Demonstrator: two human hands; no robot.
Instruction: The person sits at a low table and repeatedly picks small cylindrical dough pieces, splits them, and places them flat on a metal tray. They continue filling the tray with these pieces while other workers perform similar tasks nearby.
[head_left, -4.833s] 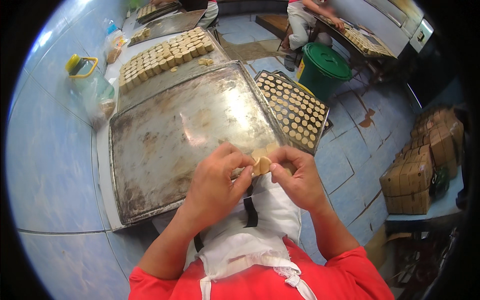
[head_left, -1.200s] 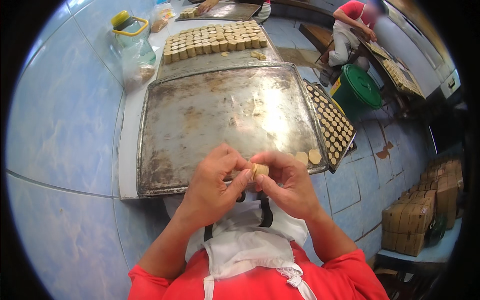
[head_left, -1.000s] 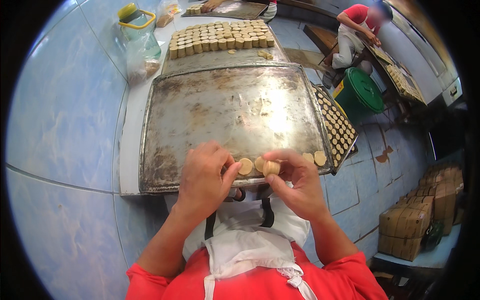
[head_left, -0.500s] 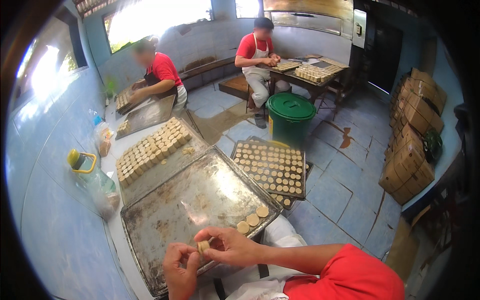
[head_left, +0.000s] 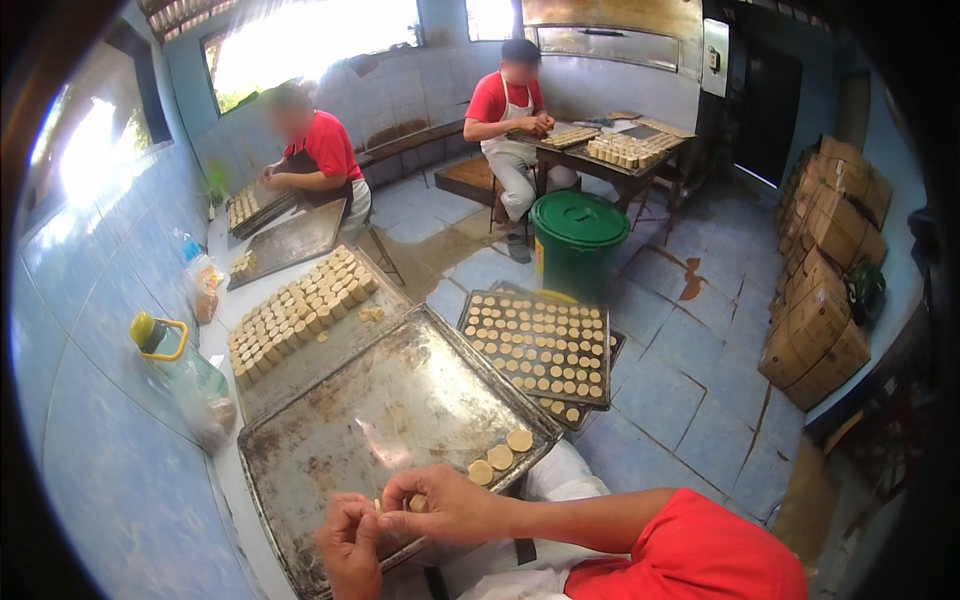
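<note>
Dough disc (head_left: pixel 378 506) pinched above the baking tray (head_left: pixel 330 430)

The left hand (head_left: pixel 350 543) nips it at the fingertips; the right hand (head_left: pixel 445 505), just beside, grips a short dough stack (head_left: pixel 419 503), both over the tray's near edge. A light pinch should keep it round. Three flat rounds (head_left: pixel 499 457) line the tray's right corner; dough cylinders (head_left: pixel 300 315) stand beyond it.

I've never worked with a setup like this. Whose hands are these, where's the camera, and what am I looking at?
There's no machine: these are a person's bare hands, filmed by a fisheye camera on the head, so straight edges bend. The left hand pinches a thin pale piece; the right hand holds a small pale stack, partly hidden. Both are at the near edge of a large metal tray, where three pale rounds lie in a row. Beyond it stand packed stacks of similar rounds.
</note>
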